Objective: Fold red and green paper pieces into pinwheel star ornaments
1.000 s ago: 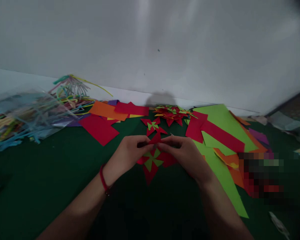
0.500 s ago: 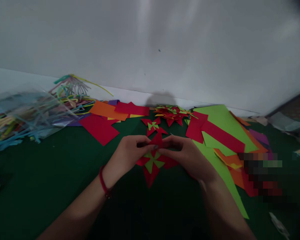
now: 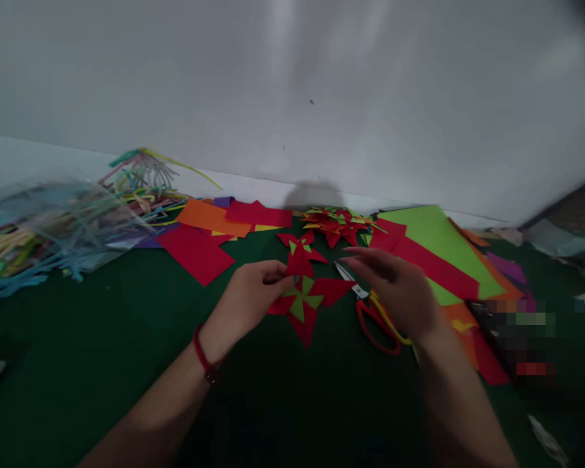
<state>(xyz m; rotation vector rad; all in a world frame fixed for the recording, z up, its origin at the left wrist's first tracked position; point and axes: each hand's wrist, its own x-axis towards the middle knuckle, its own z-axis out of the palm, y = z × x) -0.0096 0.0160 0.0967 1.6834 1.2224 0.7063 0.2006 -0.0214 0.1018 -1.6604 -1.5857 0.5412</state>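
Observation:
My left hand (image 3: pixel 247 300) pinches the left edge of a red and green paper pinwheel (image 3: pixel 306 302) lying on the dark green table (image 3: pixel 92 338). My right hand (image 3: pixel 400 289) hovers to the right of the pinwheel, blurred by motion, fingers stretched out over red-handled scissors (image 3: pixel 370 312) that lie on the table. It holds nothing that I can see. A second, smaller pinwheel (image 3: pixel 301 250) sits just behind the one I hold.
A heap of finished pinwheels (image 3: pixel 334 222) lies at the wall. Red, orange and green paper sheets (image 3: pixel 439 244) spread to the right and red and orange sheets (image 3: pixel 195 250) to the left. A clear bag of coloured strips (image 3: pixel 43 224) lies far left.
My right hand has let go of the pinwheel and moved right, uncovering the scissors. The left hand keeps its pinch and the pinwheel has shifted slightly right.

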